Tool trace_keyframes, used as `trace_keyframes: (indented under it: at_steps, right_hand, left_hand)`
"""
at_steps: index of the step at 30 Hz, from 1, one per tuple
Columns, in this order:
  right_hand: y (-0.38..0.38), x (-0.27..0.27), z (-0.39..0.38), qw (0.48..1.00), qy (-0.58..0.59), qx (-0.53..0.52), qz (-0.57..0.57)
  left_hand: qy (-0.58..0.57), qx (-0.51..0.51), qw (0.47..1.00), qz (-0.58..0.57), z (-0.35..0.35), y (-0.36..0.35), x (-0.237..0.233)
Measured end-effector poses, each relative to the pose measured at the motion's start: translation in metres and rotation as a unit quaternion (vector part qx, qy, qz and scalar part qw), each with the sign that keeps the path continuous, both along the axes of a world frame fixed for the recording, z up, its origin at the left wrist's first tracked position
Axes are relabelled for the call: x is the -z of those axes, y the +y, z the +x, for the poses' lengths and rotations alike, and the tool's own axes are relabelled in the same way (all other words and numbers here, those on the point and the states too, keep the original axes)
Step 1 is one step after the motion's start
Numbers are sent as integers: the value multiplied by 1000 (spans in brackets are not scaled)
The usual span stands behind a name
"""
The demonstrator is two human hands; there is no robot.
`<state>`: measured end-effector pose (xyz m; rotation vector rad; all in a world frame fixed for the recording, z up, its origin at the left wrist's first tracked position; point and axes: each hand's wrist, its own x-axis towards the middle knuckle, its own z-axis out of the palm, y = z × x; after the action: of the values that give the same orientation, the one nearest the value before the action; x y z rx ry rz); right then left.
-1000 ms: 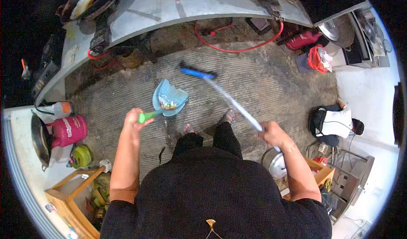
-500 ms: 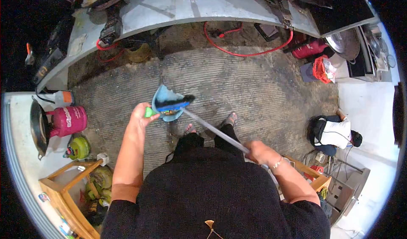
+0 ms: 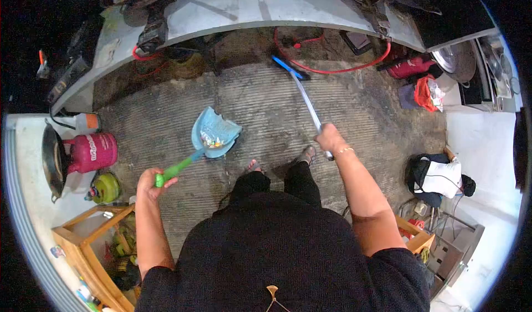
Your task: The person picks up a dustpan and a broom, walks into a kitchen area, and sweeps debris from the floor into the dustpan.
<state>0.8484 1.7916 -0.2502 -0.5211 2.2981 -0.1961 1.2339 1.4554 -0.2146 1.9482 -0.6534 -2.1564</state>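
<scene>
Your left hand (image 3: 151, 182) is closed in a fist around the end of the green handle (image 3: 174, 171) of the blue dustpan (image 3: 213, 135). Your right hand (image 3: 331, 138) is wrapped around the pale shaft (image 3: 307, 101) of the broom, gripping near its lower end.

Half a second ago the brush lay right across the mouth of the dustpan, and your left hand sat close up against the pan. Now the two are well apart. Your right arm is stretched out, and the blue brush head (image 3: 289, 67) rests on the far part of the floor (image 3: 366, 118), just beside the red hose (image 3: 332, 68) under the edge of the counter (image 3: 233, 7). Your left hand has drawn back to the near left, so the pan sits out at the length of its handle, a little left of your feet (image 3: 252, 165).

The small heap of coloured litter (image 3: 213, 141) is inside the pan, against its back wall, and none of it shows on the floor at the pan's lip. So that stroke's sweepings are gathered, and the brush is now on a fresh patch of floor, far from the pan.

To the left of the pan a pink gas cylinder (image 3: 91, 151) lies on the pale floor beside a dark wok (image 3: 51, 162), with a small green cylinder (image 3: 105, 187) just nearer. A wooden crate (image 3: 83, 237) stands below your left arm. At the right a person in a white top (image 3: 438, 171) sits low on the floor, well clear of the broom.
</scene>
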Motion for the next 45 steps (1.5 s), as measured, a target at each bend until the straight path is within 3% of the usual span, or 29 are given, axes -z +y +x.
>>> trace_keyframes:
  at_steps: [3,4,5,6,7,8,12,13,15,19,23,24,26,30,31,33,35,39,40,42,45]
  right_hand:
    - [-12,26,28,999,-23,-31,24]
    - [-24,-24,48,994,-80,-39,56]
    - [-13,-14,65,989,-66,-104,79]
    - [0,-19,77,989,-68,-125,45]
    - [7,-23,86,982,-105,-120,99]
    - [-3,-62,94,978,-136,-146,61]
    - [25,-54,85,945,-223,-234,-52]
    - [17,-72,84,944,-224,-236,-53]
    - [3,-114,75,940,-327,-100,7]
    - [2,-124,66,962,-259,-83,5]
    - [3,-58,63,990,-66,-118,-30]
    - [-4,-49,67,991,-62,-114,-32]
    - [-21,-39,73,987,-71,-114,90]
    - [8,-49,81,975,-89,-205,1]
    - [16,-61,74,976,-85,-199,2]
    - [31,-91,64,948,-308,-74,-20]
    - [58,-103,73,935,-353,-17,-37]
    - [96,-153,86,946,-312,12,-83]
    - [106,-162,84,946,-312,18,-85]
    - [129,-182,76,950,-290,102,-59]
    - [159,-209,50,968,-223,114,-8]
  left_hand:
    - [30,19,999,0,31,-8,20]
    - [29,15,999,2,36,-9,27]
    - [13,34,999,-3,39,-9,35]
    - [-1,53,999,-6,42,-9,43]
    - [0,51,999,-3,44,-9,51]
    - [-13,45,999,-6,44,-11,59]
    - [-25,14,999,18,23,-29,55]
    - [-26,13,999,17,20,-32,50]
    - [-39,28,999,-1,14,-33,43]
    - [-24,35,999,-9,35,-41,53]
    - [-58,24,998,11,27,-30,43]
    - [-49,35,998,26,25,-27,38]
    - [-37,44,998,31,38,-34,62]
    - [-40,95,992,71,37,-42,66]
    - [-53,92,989,103,38,-45,68]
    - [-47,103,986,119,36,-42,65]
    - [-41,95,989,106,27,-31,39]
    - [-32,99,986,130,42,-27,39]
    - [-28,100,991,82,42,-21,38]
    - [-23,115,989,85,27,-14,23]
    - [1,141,986,93,4,-6,26]
